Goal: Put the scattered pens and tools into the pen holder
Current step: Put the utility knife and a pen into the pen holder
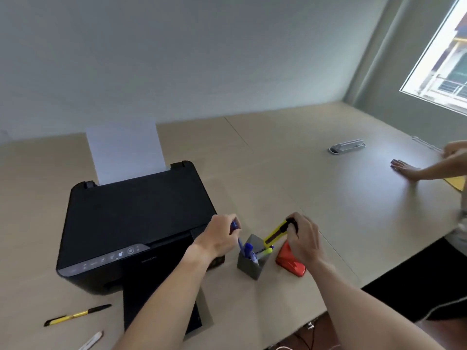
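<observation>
Where pale walls meet: beige desk, black printer, window.

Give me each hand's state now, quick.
Left hand: closed on a blue pen, above the grey pen holder.
Right hand: closed on a yellow utility knife, its lower end at the holder's mouth.

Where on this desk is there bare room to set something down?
Bare desk lies between the printer and the other person's hand. It is crowded around the pen holder, between both hands and the red stapler.
</observation>
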`<action>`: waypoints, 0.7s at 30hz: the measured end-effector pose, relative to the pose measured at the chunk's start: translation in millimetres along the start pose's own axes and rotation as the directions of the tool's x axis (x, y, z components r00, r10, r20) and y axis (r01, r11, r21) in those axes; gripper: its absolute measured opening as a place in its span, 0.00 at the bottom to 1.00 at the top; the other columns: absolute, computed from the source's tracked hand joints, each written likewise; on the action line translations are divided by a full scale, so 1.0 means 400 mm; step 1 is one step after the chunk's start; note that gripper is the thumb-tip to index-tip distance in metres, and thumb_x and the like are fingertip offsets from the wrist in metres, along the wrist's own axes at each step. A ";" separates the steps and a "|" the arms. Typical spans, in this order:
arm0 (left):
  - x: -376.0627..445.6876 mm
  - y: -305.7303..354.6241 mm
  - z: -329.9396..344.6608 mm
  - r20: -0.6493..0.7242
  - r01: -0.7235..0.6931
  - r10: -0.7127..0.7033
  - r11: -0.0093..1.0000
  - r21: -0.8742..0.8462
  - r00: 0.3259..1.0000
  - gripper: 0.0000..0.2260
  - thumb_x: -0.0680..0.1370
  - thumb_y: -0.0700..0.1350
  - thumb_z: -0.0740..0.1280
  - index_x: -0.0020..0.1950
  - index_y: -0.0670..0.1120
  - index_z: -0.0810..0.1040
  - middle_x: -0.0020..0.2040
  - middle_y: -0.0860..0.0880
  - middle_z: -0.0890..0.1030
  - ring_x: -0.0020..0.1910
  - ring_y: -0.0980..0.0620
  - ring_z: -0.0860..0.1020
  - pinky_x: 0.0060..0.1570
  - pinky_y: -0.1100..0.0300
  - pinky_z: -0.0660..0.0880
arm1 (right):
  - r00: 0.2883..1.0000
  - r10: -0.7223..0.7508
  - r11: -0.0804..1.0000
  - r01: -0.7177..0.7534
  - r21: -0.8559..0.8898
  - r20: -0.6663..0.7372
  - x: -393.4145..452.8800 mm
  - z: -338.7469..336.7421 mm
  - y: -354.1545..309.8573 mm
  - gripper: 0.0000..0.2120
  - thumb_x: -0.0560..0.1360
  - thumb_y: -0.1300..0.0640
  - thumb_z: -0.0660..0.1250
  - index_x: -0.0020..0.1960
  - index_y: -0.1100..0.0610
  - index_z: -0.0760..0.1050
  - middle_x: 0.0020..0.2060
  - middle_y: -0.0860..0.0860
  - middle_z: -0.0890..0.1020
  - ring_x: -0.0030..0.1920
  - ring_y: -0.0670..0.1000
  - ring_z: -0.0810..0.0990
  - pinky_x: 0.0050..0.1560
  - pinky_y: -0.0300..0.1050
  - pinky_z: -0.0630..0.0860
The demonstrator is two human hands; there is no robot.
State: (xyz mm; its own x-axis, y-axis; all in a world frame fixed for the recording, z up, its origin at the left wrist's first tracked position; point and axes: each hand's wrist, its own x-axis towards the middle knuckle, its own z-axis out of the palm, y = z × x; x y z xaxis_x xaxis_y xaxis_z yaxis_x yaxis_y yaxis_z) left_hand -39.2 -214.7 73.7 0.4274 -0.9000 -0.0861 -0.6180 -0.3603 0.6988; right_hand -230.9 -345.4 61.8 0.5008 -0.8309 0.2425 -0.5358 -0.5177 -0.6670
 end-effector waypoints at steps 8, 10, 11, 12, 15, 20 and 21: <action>0.067 0.030 0.022 0.052 -0.035 0.032 0.997 0.067 0.998 0.04 0.78 0.42 0.65 0.48 0.44 0.78 0.44 0.45 0.82 0.44 0.47 0.80 0.45 0.52 0.80 | 0.983 0.021 0.996 -0.005 -0.090 0.182 0.014 0.053 0.014 0.08 0.72 0.65 0.62 0.45 0.57 0.78 0.39 0.51 0.80 0.40 0.48 0.75 0.40 0.30 0.68; 0.068 0.019 0.041 0.093 -0.018 0.010 0.996 0.090 0.996 0.04 0.77 0.43 0.65 0.48 0.44 0.79 0.46 0.45 0.82 0.46 0.46 0.80 0.47 0.50 0.80 | 0.980 0.019 0.995 0.001 -0.100 0.197 0.015 0.062 0.010 0.07 0.72 0.64 0.63 0.46 0.57 0.78 0.39 0.50 0.80 0.40 0.49 0.75 0.39 0.29 0.67; 0.067 0.012 0.052 0.108 -0.012 0.002 0.996 0.092 0.994 0.04 0.77 0.43 0.65 0.49 0.44 0.79 0.47 0.44 0.81 0.47 0.45 0.80 0.47 0.49 0.80 | 0.979 0.024 0.995 -0.003 -0.102 0.200 0.013 0.066 0.008 0.07 0.72 0.64 0.63 0.47 0.57 0.79 0.39 0.50 0.79 0.40 0.49 0.75 0.39 0.31 0.67; 0.065 0.007 0.061 0.122 -0.004 -0.007 0.995 0.095 0.992 0.04 0.78 0.43 0.65 0.50 0.44 0.79 0.48 0.44 0.81 0.47 0.44 0.80 0.48 0.48 0.80 | 0.978 0.035 0.995 -0.014 -0.102 0.203 0.010 0.070 0.006 0.07 0.73 0.64 0.64 0.48 0.57 0.79 0.40 0.49 0.79 0.40 0.49 0.75 0.40 0.33 0.67; 0.057 -0.008 0.085 0.138 0.001 -0.014 0.996 0.094 0.990 0.06 0.79 0.42 0.65 0.54 0.44 0.79 0.49 0.44 0.81 0.46 0.46 0.80 0.47 0.49 0.80 | 0.972 0.088 0.994 -0.071 -0.087 0.218 -0.011 0.075 0.010 0.08 0.75 0.61 0.64 0.53 0.58 0.78 0.42 0.50 0.79 0.42 0.49 0.76 0.45 0.39 0.69; 0.039 -0.024 0.094 0.132 -0.010 0.000 0.997 0.072 0.991 0.11 0.79 0.42 0.64 0.62 0.45 0.76 0.46 0.45 0.81 0.45 0.46 0.80 0.46 0.52 0.79 | 0.960 0.197 0.980 -0.190 -0.056 0.200 -0.051 0.076 0.024 0.10 0.77 0.56 0.64 0.57 0.55 0.75 0.37 0.51 0.82 0.42 0.49 0.80 0.43 0.41 0.73; 0.033 -0.026 0.090 0.127 -0.006 -0.002 0.998 0.061 0.992 0.10 0.79 0.42 0.64 0.60 0.46 0.77 0.46 0.45 0.82 0.46 0.46 0.81 0.47 0.51 0.80 | 0.960 0.210 0.978 -0.203 -0.055 0.184 -0.060 0.075 0.025 0.08 0.77 0.57 0.63 0.55 0.54 0.75 0.37 0.50 0.82 0.40 0.47 0.80 0.40 0.40 0.72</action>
State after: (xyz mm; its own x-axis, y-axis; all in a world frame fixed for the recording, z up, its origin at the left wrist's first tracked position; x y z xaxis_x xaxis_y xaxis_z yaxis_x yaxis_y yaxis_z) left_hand -50.9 -231.5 39.5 0.3409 -0.9233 -0.1768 -0.6596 -0.3689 0.6549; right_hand -227.8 -324.6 28.3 0.4937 -0.8688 -0.0365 -0.6629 -0.3488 -0.6625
